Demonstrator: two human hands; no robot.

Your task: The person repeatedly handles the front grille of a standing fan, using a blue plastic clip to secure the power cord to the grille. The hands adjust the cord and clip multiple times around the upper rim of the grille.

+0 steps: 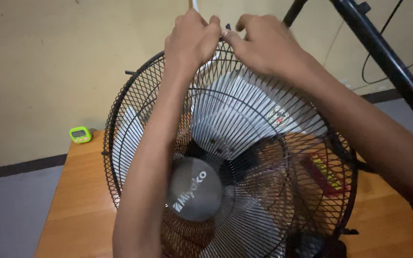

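Low in the frame, a wooden bench (pixel 80 200) carries a fan whose black wire guard (pixel 135 86) fills the centre, with a grey hub cap (pixel 194 188) and pale blades (pixel 244 112) behind the wires. Both forearms reach up over the guard. At top centre, the left hand (pixel 190 40) and right hand (pixel 264 43) pinch the guard's upper rim, fingertips nearly touching. At the bench's far left edge sits a small green timer (pixel 81 134).

black wire fan grille (pixel 135 95) in a radial mesh pattern, pale grey blades (pixel 235 114), dark grey round hub cap (pixel 194 188), orange-brown wooden table (pixel 77 200), lime-green timer (pixel 81 134), cream-yellow wall (pixel 48 62), black tripod leg (pixel 388 57)
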